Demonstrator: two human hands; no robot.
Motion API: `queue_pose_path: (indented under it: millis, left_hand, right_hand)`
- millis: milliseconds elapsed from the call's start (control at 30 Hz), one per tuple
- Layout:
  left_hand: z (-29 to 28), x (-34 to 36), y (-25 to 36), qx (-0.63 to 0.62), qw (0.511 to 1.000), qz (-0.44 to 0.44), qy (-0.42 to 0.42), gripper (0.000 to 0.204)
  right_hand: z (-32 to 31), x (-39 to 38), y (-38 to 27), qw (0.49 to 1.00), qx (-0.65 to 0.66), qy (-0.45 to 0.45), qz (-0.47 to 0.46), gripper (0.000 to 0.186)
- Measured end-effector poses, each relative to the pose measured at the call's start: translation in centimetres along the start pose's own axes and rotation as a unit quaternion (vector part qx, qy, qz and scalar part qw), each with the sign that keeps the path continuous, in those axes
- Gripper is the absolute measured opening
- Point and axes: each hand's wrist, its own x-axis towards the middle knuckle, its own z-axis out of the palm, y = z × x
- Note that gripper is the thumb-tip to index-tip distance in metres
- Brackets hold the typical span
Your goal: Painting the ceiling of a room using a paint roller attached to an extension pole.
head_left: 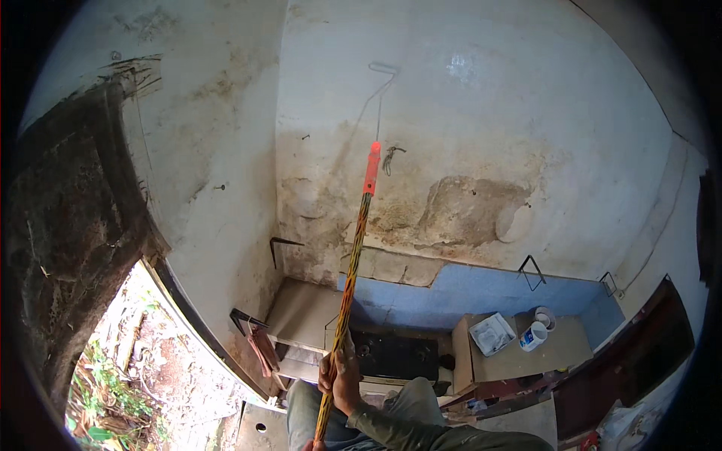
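I hold a long paint roller pole (pixel 350 278), patterned in yellow, orange and black, which slants up toward the wall. A red end piece (pixel 371 169) joins it to a thin wire frame, and a pale roller (pixel 382 68) at its tip is at the upper wall; whether it touches cannot be made out. Wrapped round the pole's lower part is my right hand (pixel 344 382), closed. Below it, at the picture's lower edge, only a few fingers of my left hand (pixel 314 446) show, closed on the same pole. A shadow of the tool falls on the wall.
Stained, peeling plaster covers the wall (pixel 474 203). Below are a black stove (pixel 397 357) and a counter (pixel 553 349) holding a white paint tray (pixel 492 334) and white bucket (pixel 534 337). Metal brackets (pixel 531 273) jut out. An open doorway (pixel 128 361) lies left.
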Motion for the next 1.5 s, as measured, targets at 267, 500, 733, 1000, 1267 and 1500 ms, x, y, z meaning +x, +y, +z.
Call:
queue_pose_path:
  millis: [267,500,733,1000,1267,1500]
  left_hand:
    - [0.8,2.9,2.0,0.052,0.999,0.008,0.004,0.039]
    - [1.7,6.2,2.6,0.027,0.999,-0.005,-0.023,0.042]
    - [2.9,9.7,5.7,0.010,0.993,0.114,-0.005,0.026]
    - [4.7,12.6,10.9,0.076,0.963,0.256,-0.028,0.045]
    - [6.0,15.3,16.3,-0.009,0.972,0.221,-0.082,0.050]
    - [2.7,13.2,11.8,0.022,0.978,0.174,-0.115,0.039]
  right_hand:
    - [1.2,3.3,-2.4,0.999,-0.001,0.017,-0.030,0.038]
    - [2.3,5.7,-5.3,0.999,-0.027,0.001,-0.045,0.037]
    - [3.6,8.1,-9.0,0.995,-0.040,-0.036,-0.081,0.024]
    - [6.2,10.9,-13.8,0.990,-0.081,-0.026,-0.116,0.025]
    - [7.9,14.2,-17.8,0.987,-0.077,-0.033,-0.135,0.055]
    - [6.7,12.3,-12.7,0.992,-0.087,-0.001,-0.091,0.023]
